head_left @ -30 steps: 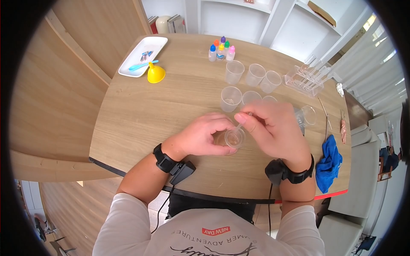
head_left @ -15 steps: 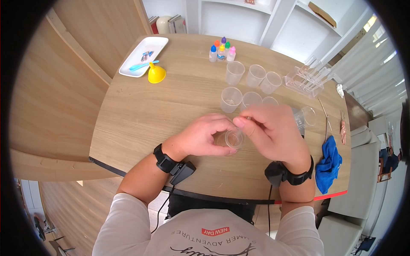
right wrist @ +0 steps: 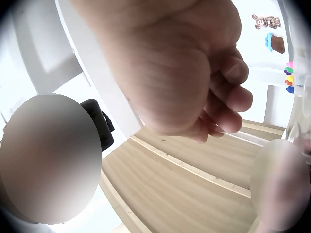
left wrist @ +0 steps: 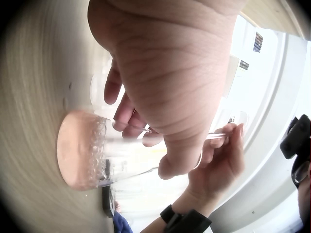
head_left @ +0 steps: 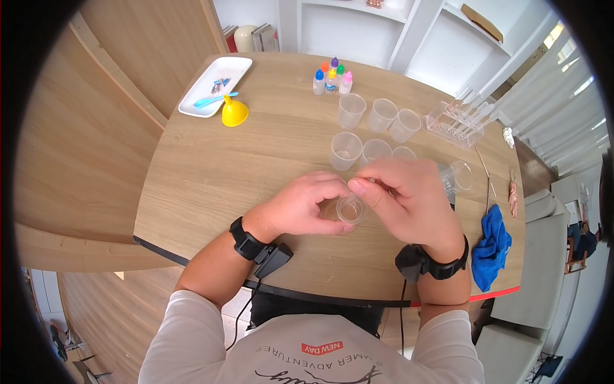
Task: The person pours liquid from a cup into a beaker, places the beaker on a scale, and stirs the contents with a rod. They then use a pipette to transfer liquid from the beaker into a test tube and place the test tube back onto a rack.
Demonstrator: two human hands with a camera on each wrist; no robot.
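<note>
My left hand point(head_left: 307, 203) grips a clear flask point(head_left: 350, 210) near its mouth, fingers and thumb curled round it. In the left wrist view, the flask point(left wrist: 80, 150) widens toward its base and holds shallow, peach-tinted liquid with bubbles along the top. Above the mouth, my right hand point(head_left: 412, 198) pinches a thin clear rod point(left wrist: 216, 136) between thumb and fingertips. The rod slants down toward the flask's opening. My right palm hides most of the rod in the right wrist view.
Several clear plastic cups point(head_left: 346, 152) stand just beyond my hands. Behind them are colour-capped dropper bottles point(head_left: 331, 80) and a test tube rack point(head_left: 459, 123). A yellow funnel point(head_left: 235, 112) and white tray point(head_left: 195, 107) sit at left, a blue cloth point(head_left: 491, 249) at right.
The right hand has shifted slightly left, and the rod stands steeper over the flask. My left hand keeps its grip with almost no movement.
</note>
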